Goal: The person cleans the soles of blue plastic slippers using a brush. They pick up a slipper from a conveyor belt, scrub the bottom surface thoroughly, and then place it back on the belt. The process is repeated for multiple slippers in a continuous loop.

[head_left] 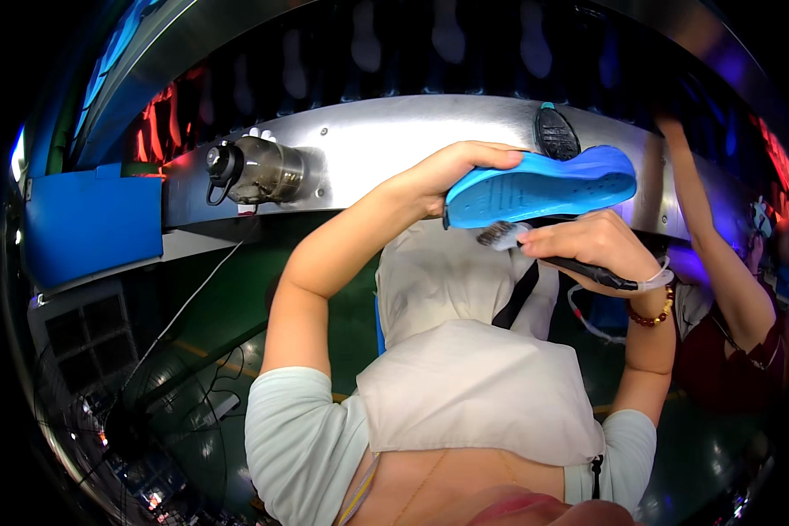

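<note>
A bright blue shoe sole [535, 188] is held up in front of me, its hollowed side facing me and a row of small holes along its right part. My left hand [460, 171] grips its left end, thumb along the upper edge. Just below the sole, my right hand [592, 247] is closed round the black handle of a brush [501, 235]. The brush's dark bristles sit close under the sole's lower edge; whether they touch it I cannot tell. A black sole with a teal tip [557, 131] lies on the metal ledge behind the blue one.
A dark translucent bottle [263, 171] with a black lid lies on the metal ledge [377, 140] at left. Beyond it, several pale soles [366, 39] stand in a dark line. A blue box [92, 223] is far left. Another person's arm [701, 193] reaches over the ledge at right.
</note>
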The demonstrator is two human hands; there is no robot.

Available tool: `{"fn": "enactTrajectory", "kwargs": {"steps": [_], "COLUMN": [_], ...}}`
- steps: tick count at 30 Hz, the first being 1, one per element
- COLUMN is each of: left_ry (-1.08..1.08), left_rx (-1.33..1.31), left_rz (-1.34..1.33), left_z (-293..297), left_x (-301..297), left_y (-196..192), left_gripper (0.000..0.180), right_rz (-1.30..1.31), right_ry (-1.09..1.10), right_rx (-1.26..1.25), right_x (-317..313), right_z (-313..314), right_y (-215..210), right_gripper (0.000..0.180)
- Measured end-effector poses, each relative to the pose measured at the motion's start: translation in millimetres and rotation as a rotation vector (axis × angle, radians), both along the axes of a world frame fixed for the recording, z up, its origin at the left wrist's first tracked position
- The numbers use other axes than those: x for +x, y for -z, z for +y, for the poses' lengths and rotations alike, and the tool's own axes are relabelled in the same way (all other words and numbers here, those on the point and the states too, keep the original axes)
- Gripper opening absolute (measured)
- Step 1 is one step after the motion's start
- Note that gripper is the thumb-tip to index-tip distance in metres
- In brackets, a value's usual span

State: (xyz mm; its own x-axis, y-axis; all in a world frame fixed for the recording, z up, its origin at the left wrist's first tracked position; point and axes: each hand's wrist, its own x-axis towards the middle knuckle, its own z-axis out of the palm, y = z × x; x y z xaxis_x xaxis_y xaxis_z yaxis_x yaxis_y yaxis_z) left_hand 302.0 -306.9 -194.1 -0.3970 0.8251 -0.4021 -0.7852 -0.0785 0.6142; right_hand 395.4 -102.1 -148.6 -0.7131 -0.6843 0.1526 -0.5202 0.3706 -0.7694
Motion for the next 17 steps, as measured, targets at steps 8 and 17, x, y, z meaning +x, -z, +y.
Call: {"fn": "enactTrajectory", "kwargs": {"steps": [8, 17], "left_ry": [0.112, -0.070], "left_rx": [-0.205, -0.212], "left_rz": [0.164, 0.124], "left_z": [-5.6, -20.1], "left_x": [1.2, -3.8], "left_y": [-9.3, 2.0], "left_gripper": [0.051, 0.053], "right_rz": [-0.008, -0.454], "right_ry": [-0.083, 0.326], "right_rx": [0.340, 0.192], "right_x": [-6.6, -5.8], "right_z": [22.0, 43.6], "right_y": [-13.7, -8.7], "right_gripper": [0.016, 0.026]}}
